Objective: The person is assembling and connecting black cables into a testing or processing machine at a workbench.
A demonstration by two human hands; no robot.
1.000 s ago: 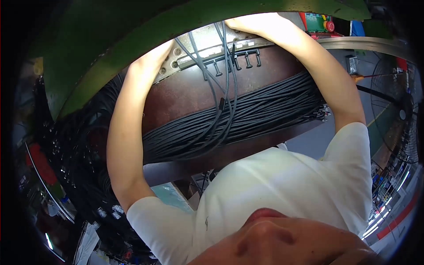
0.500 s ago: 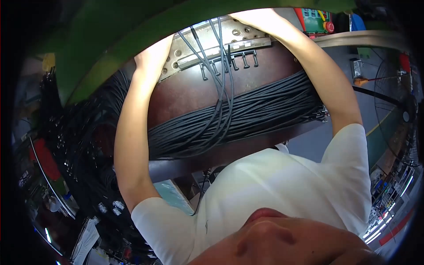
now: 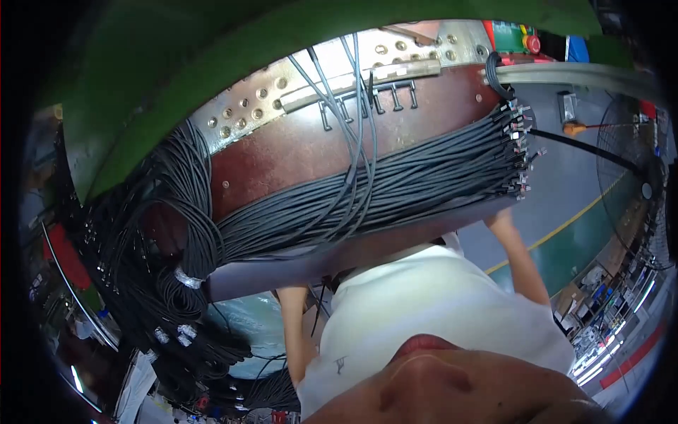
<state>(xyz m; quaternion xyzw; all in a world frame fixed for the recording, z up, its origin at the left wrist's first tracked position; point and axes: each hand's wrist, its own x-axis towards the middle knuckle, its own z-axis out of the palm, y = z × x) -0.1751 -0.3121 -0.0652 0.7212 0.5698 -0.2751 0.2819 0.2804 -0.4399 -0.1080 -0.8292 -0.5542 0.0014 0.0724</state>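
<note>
A thick bundle of dark grey cables [image 3: 424, 169] lies across the brown-red tabletop [image 3: 275, 159], with bare connector ends [image 3: 519, 152] fanned out on the right. My right hand [image 3: 500, 219] is at the table's near edge below those ends, its fingers hidden. My left hand [image 3: 291, 293] is down under the near edge on the left, fingers likewise out of sight. Several single cables [image 3: 355, 106] run from the bundle up toward the machine. Beside them, a row of black moulded pieces [image 3: 374, 99] sits at the front of the perforated metal plate [image 3: 272, 88].
A green machine body [image 3: 212, 78] overhangs the far side. More cable coils [image 3: 187, 233], one tied with a silvery band [image 3: 188, 278], hang at the left. On the right are a red push button [image 3: 532, 44], a fan [image 3: 621, 155] and a marked floor.
Both hands have drawn back from the metal plate under the machine to the table's near edge. The plate and the connector ends on the right are now uncovered.
</note>
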